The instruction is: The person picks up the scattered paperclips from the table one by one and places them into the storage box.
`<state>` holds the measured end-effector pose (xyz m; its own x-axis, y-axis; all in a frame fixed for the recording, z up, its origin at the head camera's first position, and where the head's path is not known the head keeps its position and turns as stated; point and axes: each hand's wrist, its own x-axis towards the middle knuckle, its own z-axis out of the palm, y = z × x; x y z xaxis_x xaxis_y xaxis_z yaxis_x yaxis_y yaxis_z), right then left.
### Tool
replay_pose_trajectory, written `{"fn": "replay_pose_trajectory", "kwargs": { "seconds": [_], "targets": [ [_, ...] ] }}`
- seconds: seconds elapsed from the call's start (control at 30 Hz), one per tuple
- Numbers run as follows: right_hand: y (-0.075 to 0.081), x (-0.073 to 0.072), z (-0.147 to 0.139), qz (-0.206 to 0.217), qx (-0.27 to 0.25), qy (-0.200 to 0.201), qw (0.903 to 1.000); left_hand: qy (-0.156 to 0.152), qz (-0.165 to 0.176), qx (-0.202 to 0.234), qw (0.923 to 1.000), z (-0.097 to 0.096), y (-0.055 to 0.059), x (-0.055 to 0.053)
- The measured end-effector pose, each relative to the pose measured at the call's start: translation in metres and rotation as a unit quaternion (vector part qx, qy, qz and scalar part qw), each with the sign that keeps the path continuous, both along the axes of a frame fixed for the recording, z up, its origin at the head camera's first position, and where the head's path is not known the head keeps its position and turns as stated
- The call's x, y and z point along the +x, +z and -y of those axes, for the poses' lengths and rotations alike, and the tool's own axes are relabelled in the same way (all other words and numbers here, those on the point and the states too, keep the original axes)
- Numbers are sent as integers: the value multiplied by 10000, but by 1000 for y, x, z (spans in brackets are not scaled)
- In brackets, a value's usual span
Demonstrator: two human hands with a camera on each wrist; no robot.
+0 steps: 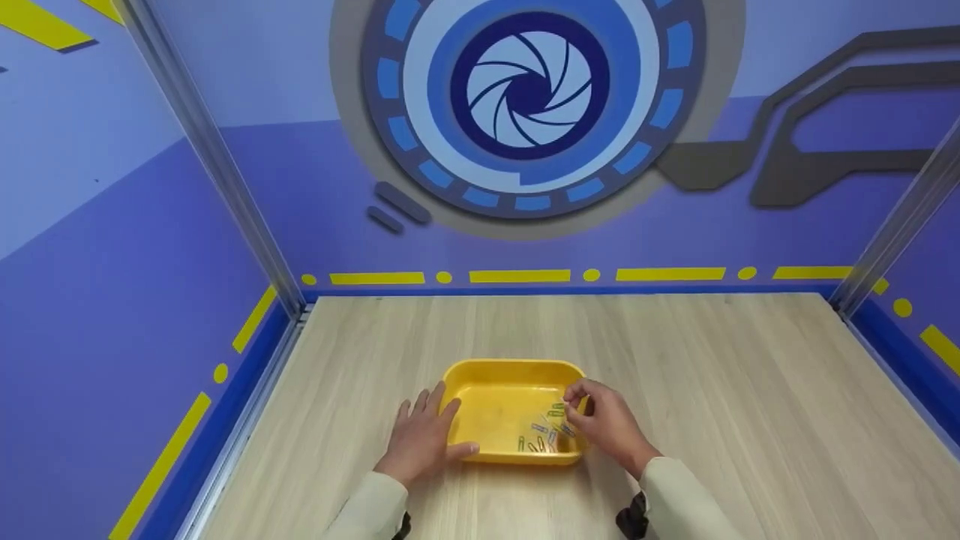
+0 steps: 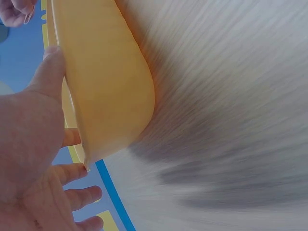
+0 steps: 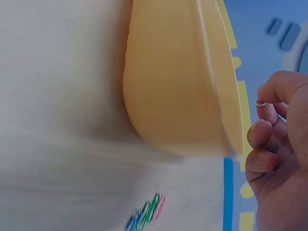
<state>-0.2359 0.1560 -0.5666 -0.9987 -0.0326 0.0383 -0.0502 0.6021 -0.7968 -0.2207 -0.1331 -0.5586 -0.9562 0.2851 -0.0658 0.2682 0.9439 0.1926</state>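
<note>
**Hands at yellow tray**

L hand [image 1: 420, 439] grips tray [image 1: 491, 375] by its left rim, thumb on the near edge. R hand [image 1: 604, 420] over the tray's right side, fingers curled, pinching a clip [image 3: 260, 102]. More clips [image 1: 544, 435] in the tray's near-right corner. Tray sits on wood table [image 1: 712, 375]; purple walls around.

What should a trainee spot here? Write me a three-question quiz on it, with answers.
1. Multiple choice: the tray on the table is A red, B yellow, C green.
2. True or false: the left hand touches the tray's edge.
3. Fill the gap: in the head view, the loose paper clips lie in the tray's near ___ corner, by the right hand.

Key: 1 B; 2 true; 3 right.
</note>
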Motion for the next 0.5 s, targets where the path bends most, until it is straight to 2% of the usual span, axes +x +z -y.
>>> {"fn": "replay_pose_trajectory", "kwargs": {
  "seconds": [0.27,0.5],
  "targets": [
    [1,1,15,-260,-29,328,9991,-12,-8,58,10000,0,-1,0],
    [1,1,22,13,-94,662,9978,69,27,-4,10000,0,0,1]
  ]
}}
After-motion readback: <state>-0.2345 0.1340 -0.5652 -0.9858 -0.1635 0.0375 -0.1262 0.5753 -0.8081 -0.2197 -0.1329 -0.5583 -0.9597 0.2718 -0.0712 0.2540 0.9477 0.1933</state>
